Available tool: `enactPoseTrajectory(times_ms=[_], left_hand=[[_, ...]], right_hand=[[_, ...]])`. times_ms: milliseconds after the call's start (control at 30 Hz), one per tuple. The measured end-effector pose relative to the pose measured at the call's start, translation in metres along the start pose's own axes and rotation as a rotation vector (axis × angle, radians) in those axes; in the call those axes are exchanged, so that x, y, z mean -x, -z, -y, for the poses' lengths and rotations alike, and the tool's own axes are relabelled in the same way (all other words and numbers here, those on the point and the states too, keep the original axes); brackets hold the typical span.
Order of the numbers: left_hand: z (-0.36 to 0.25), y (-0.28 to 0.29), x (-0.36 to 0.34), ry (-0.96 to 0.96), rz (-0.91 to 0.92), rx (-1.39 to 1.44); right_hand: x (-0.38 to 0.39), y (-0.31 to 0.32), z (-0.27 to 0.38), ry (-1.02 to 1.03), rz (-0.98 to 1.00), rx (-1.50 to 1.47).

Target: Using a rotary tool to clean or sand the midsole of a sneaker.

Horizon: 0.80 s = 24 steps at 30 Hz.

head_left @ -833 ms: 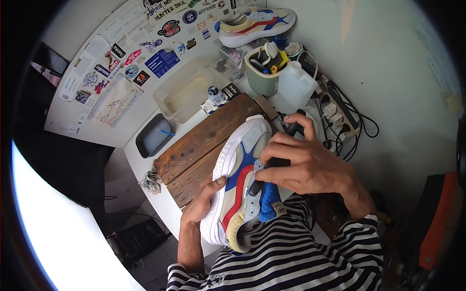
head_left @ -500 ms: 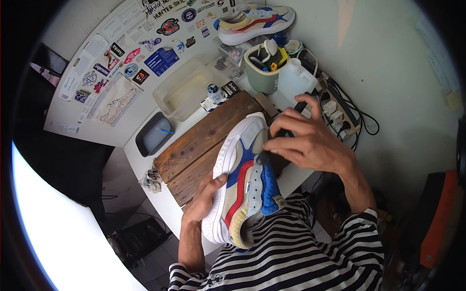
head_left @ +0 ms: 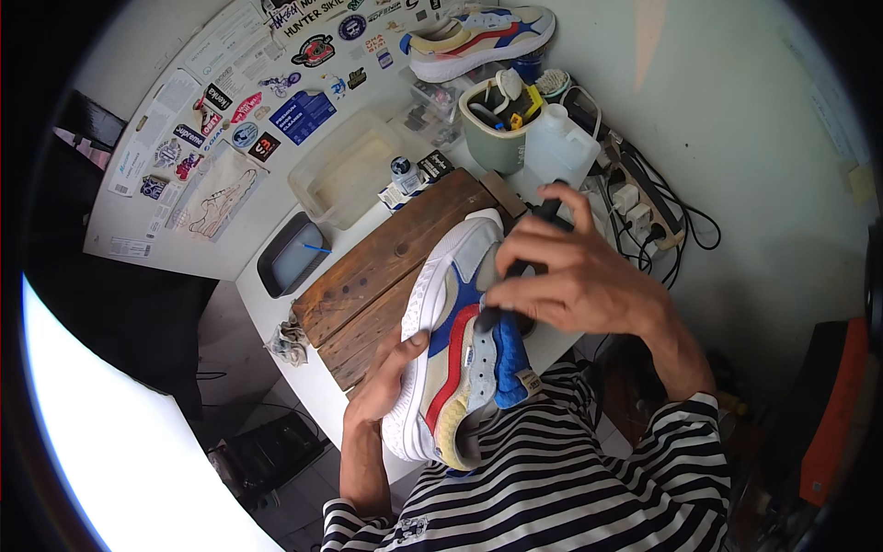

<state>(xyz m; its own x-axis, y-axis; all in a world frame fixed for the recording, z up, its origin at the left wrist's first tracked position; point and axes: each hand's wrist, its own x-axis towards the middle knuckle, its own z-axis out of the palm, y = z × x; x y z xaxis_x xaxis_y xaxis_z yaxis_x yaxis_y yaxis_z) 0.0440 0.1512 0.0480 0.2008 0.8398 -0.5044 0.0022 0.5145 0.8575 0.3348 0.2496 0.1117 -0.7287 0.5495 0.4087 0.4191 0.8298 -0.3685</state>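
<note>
A multicoloured sneaker [head_left: 455, 345] is tilted above the front of the table, its toe pointing away from me. It has a white sole, a red side stripe, blue panels, a blue tongue and bare eyelets without a lace. My left hand [head_left: 382, 377] grips it by the sole, thumb on the side wall. Between the fingers of my right hand [head_left: 579, 276] is a black brush-like tool [head_left: 550, 210]. Its dark, rounded tip touches or hovers by the upper eyelets near the tongue. My fingers cover the middle of the tool.
Behind the shoe lies a brown wooden board [head_left: 368, 285] on the white table. Beyond it stand a clear plastic tub [head_left: 345, 207], a small bottle [head_left: 405, 175], a green bin of brushes [head_left: 497, 147], a white jug [head_left: 556, 147] and a second sneaker [head_left: 478, 41]. Power strip and cables [head_left: 635, 207] run at right.
My right hand has moved slightly left and toward me, bringing the tool's tip lower along the eyelet edge. The left hand and sneaker have stayed nearly still.
</note>
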Motion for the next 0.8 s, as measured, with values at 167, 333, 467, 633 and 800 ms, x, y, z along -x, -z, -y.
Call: enactPoseTrajectory(times_ms=[167,333,467,633,800], left_hand=[[0.021,0.001,-0.002,-0.094,-0.145,0.251],[0.044,-0.015,-0.012,-0.334,-0.364,0.603],[0.058,-0.031,-0.016,-0.492,-0.424,0.782],[0.081,-0.050,-0.033,-0.636,-0.581,0.815],[0.125,-0.033,-0.029,-0.715,-0.512,0.839]], right_hand=[[0.006,0.006,-0.017,-0.172,-0.192,0.053],[0.027,-0.032,-0.002,-0.434,-0.392,-0.423],[0.053,-0.087,0.013,-0.758,-0.470,-0.937],[0.052,-0.146,0.029,-0.740,-0.582,-0.991],[0.027,-0.157,0.005,-0.686,-0.625,-0.938]])
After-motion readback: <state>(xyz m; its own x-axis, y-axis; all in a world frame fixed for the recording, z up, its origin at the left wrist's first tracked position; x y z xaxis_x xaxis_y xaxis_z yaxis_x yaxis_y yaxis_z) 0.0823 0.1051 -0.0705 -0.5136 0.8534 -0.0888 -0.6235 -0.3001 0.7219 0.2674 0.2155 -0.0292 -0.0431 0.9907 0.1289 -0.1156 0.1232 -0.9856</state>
